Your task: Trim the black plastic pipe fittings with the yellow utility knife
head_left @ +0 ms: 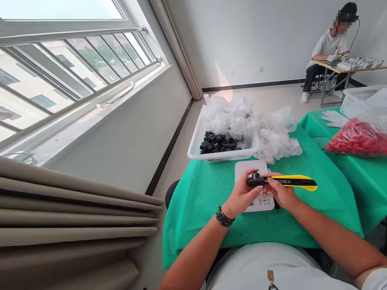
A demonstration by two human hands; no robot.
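1. At nine o'clock from a flat white digital scale (261,206), a grey-brown fabric curtain (75,237) hangs in folds; a metal-barred window (90,68) stands at ten.
2. At eleven o'clock, a white perforated plastic basket (222,158) holds black tubular plastic pieces (216,144) and crumpled clear plastic bags (226,117).
3. A bare left hand (242,193), a dark beaded bracelet (224,217) at its wrist, grips a black plastic T-shaped fitting (255,181) above the scale, which rests on a green mesh cloth (205,197).
4. A bare right hand (282,193) closes around a yellow-and-black cutter knife (299,182), handle toward three o'clock, front end at the fitting; whether the blade touches cannot be told.
5. A heap of loose clear bags (278,139) lies at one o'clock; farther out, a seated worker in a white T-shirt (328,44) bends over a table (322,63).
6. At two o'clock, a clear plastic bag of small red pieces (358,139) sits near a white glove (334,118).
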